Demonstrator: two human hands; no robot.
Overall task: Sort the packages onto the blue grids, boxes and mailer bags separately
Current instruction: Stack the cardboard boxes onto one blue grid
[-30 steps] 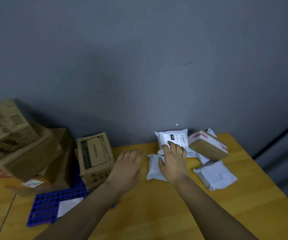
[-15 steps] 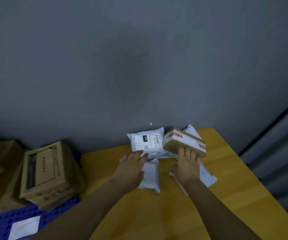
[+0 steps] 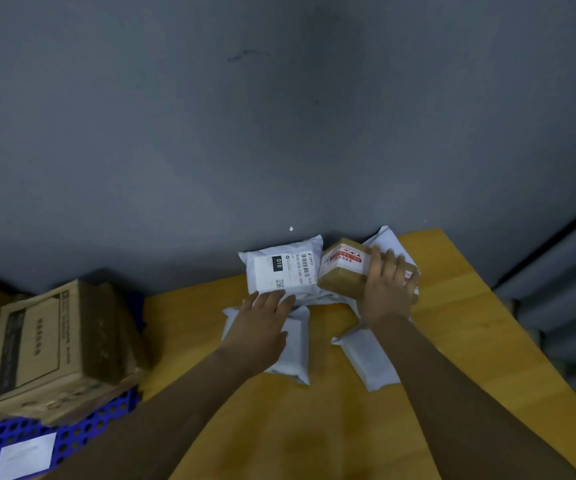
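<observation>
My right hand (image 3: 388, 289), fingers wrapped over the small taped box (image 3: 345, 271) at the far right of the table (image 3: 452, 341), grips it for lifting. My left hand (image 3: 265, 317), fingers together, flat, steadies the labelled mailer bag (image 3: 281, 268) just left.

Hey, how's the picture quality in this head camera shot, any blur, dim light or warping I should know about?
Head view: dim, flat light with no glare; the label on the white mailer bag reads sharply, while the cardboard box at the left edge is smeared; wide-angle bending shows toward the table edges; the right hand on the small taped box looks slightly soft.
</observation>
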